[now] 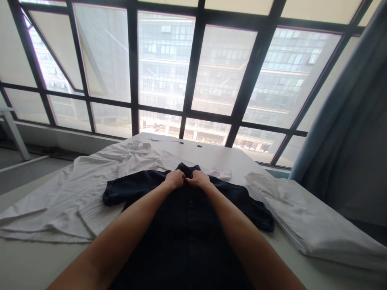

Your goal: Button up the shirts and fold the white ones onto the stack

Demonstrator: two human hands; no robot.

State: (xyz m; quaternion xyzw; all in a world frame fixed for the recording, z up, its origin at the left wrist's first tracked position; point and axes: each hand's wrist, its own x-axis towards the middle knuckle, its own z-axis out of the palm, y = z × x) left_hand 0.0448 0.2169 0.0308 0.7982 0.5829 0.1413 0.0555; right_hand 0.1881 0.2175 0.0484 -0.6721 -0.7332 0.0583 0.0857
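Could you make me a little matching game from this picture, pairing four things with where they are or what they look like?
Things:
1. dark shirt
2. folded white stack
3. crumpled white cloth
4. blue curtain

Descriptions:
A. hanging at the far right
B. spread loose on the table's left side
C. flat under both hands, at its collar
D. neatly piled on the table's right side

Pairs: 1-C, 2-D, 3-B, 4-A
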